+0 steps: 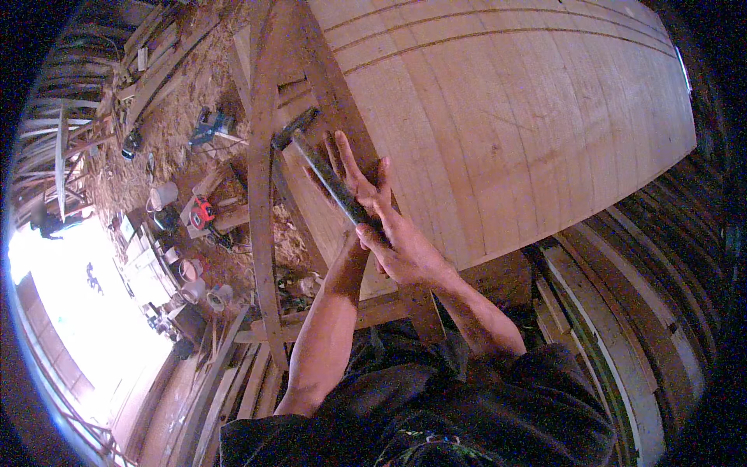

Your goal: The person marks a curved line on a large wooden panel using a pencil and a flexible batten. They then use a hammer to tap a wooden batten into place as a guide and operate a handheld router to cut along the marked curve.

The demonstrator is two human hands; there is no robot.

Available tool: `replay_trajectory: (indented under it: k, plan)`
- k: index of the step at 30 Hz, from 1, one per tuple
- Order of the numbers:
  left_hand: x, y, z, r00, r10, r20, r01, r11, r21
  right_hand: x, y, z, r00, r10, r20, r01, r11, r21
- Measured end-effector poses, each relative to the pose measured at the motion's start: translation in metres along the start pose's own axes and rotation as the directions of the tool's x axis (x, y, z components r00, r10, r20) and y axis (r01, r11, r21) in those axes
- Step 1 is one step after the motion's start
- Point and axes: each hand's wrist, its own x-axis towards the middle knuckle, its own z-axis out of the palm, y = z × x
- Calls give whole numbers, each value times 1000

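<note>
Right hand (405, 249) clenched round hammer (323, 167) handle, head up-left over hull frame (264, 194). Left hand (354, 175) open, fingers spread flat on plank hull (506, 117), touching handle. On sawdust floor (167, 140) left: white cups (162, 194), tins (191, 268), contents unclear; red tape measure (203, 212); blue power tool (210, 126).

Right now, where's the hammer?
Head view, centre-left: the hammer is gripped by the right hand, its head over the planked hull's left edge, beside the left hand lying flat there.
</note>
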Motion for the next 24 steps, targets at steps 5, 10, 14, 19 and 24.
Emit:
replay_trajectory:
  k: [5, 10, 14, 19, 24]
  plan:
    - [0, 1, 0, 1000, -16, 8, 16, 1000, -5, 3, -12, -7, 985, 143, 95, -146, 989, 19]
    - [0, 2, -1, 1000, -21, -4, 20, 989, -150, 4, 0, 1, 1000, -6, 5, 7, 1000, -14]
    - [-3, 8, -5, 993, -112, 41, 118, 869, -480, 9, -16, -9, 977, 185, 105, -190, 981, 33]
    - [2, 2, -8, 1000, -11, 18, 11, 1000, -7, 6, -14, -13, 966, 198, 163, -228, 955, 188]
    - [19, 1, -23, 942, -151, 299, 177, 982, -63, 31, -8, -41, 991, 87, 97, -114, 941, 319]
